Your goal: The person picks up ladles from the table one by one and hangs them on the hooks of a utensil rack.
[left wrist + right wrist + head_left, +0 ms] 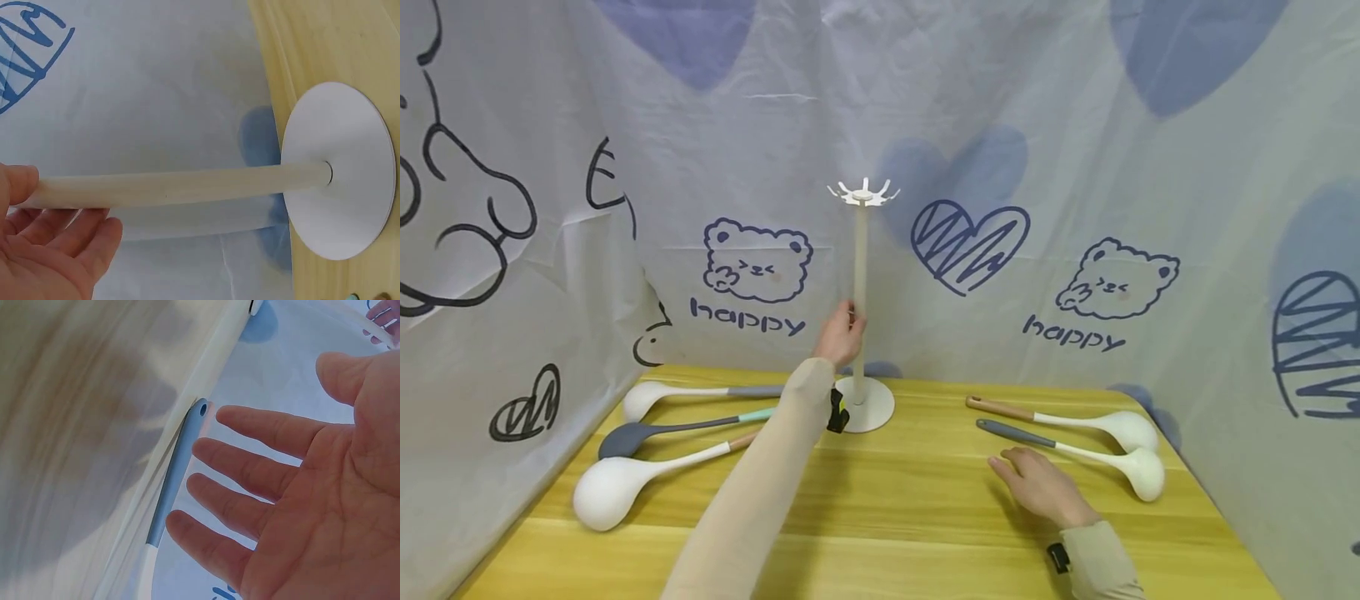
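Observation:
A white utensil stand with a round base and a ring of hooks on top stands at the back of the table. My left hand holds its pole, thumb on one side and fingers on the other in the left wrist view. All visible hooks are bare. My right hand hovers over the table at the right, palm bare and fingers spread in the right wrist view. Its fingertips are near the grey handle of a white ladle. Behind that lies another white ladle with a brown handle.
On the left lie a white ladle with a grey handle, a dark grey utensil with a mint handle end and a large white ladle with a brown handle. My left sleeve overlaps their handle ends. A printed cloth hangs behind the wooden table.

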### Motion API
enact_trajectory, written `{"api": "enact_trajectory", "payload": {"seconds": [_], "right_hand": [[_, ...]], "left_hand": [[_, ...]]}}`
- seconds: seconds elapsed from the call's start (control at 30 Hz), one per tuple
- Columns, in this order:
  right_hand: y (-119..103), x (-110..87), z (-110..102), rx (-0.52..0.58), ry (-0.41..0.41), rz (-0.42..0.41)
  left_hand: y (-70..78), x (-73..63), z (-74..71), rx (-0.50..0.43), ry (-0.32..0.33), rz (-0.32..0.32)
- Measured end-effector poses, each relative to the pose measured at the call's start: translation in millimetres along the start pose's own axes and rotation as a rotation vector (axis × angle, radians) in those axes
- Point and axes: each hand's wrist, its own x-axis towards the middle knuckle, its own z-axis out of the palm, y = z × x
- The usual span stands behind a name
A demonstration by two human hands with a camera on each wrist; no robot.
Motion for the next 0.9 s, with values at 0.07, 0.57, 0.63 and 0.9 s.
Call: {"api": "enact_trajectory", "payload": {"seconds": [0.07, 0.57, 0.63, 0.9], "right_hand": [[0.1, -0.5, 0.1, 0.002, 0.0, -0.001], [2.8, -2.7, 0.2, 0.01, 0.014, -0.014], [3.4, -2.7, 0.4, 0.01, 0.013, -0.009], [1.4, -3.0, -2.5, 0.011, 0.002, 0.009]], "left_hand": [[-0.6, 0.1, 2.4, 0.007, 0.0, -0.003], [-8.1, -7.5, 7.4, 0.076, 0.031, 0.157], [-8.1, -9.0, 7.3, 0.077, 0.024, 0.183], [-5.5, -18.5, 6.9, 0.044, -0.031, 0.233]]}}
